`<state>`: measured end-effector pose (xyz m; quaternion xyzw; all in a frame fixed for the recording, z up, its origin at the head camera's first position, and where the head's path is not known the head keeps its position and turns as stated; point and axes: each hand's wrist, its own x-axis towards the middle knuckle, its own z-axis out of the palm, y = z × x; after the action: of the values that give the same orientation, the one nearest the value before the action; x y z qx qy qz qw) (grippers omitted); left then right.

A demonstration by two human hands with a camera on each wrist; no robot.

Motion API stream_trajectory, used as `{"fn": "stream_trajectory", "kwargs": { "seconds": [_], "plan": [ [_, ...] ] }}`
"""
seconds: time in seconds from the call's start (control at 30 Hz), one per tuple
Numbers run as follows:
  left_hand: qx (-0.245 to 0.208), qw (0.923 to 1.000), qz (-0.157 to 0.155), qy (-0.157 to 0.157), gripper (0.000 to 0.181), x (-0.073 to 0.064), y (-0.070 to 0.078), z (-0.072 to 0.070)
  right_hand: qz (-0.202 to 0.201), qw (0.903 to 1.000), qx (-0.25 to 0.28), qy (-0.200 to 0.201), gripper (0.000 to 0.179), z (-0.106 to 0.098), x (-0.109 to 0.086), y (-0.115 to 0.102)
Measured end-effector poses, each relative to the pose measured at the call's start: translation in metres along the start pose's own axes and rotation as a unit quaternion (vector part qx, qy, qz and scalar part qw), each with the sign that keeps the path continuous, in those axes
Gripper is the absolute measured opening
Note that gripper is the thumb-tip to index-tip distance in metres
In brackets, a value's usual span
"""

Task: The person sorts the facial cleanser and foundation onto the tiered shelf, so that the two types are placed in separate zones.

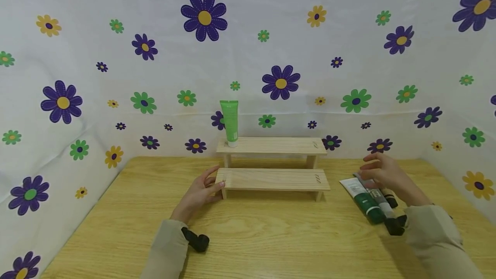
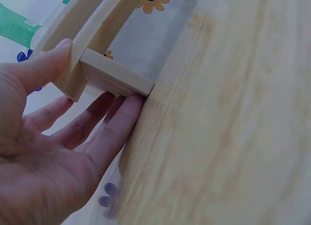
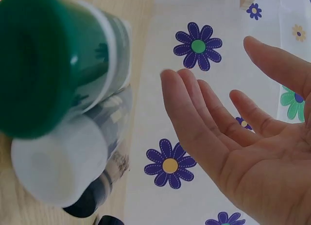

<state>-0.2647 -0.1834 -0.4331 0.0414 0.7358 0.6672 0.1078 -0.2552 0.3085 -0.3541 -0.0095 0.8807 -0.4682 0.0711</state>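
Note:
A two-step wooden shelf stands on the table in the head view. My left hand holds the left end of its lower step, thumb on the board and fingers against the leg. Upright on the upper step's left end is a bright green squeeze tube. My right hand hovers over a group of tubes with its fingers spread and nothing held. Among them lie a white tube with a dark green cap end, a grey tube and a black-capped one, partly hidden.
The wood-grain table extends in front of the shelf. White flower-printed cloth rises behind and on both sides. The tubes lie right of the shelf, close beside each other.

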Motion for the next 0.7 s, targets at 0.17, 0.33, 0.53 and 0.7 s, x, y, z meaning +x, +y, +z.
{"fn": "stream_trajectory", "kwargs": {
  "seconds": [0.17,0.33,0.53,0.7],
  "plan": [
    [0.004,1.0000,0.000,0.001,0.066,0.000,0.000,0.000,-0.011,0.9996,-0.023,-0.014,0.054,-0.002,-0.006,0.006],
    [-0.007,1.0000,0.003,-0.004,0.066,0.002,0.001,0.000,-0.006,0.9992,-0.022,-0.032,0.053,-0.009,-0.008,0.014],
    [-0.006,1.0000,0.000,-0.001,0.067,0.001,0.000,0.000,-0.008,0.9986,-0.023,-0.047,0.047,-0.010,-0.011,0.020],
    [-0.006,1.0000,0.000,0.000,0.067,-0.001,0.000,0.000,-0.018,0.9976,-0.042,-0.051,0.046,-0.009,-0.014,0.022]
  ]
}}
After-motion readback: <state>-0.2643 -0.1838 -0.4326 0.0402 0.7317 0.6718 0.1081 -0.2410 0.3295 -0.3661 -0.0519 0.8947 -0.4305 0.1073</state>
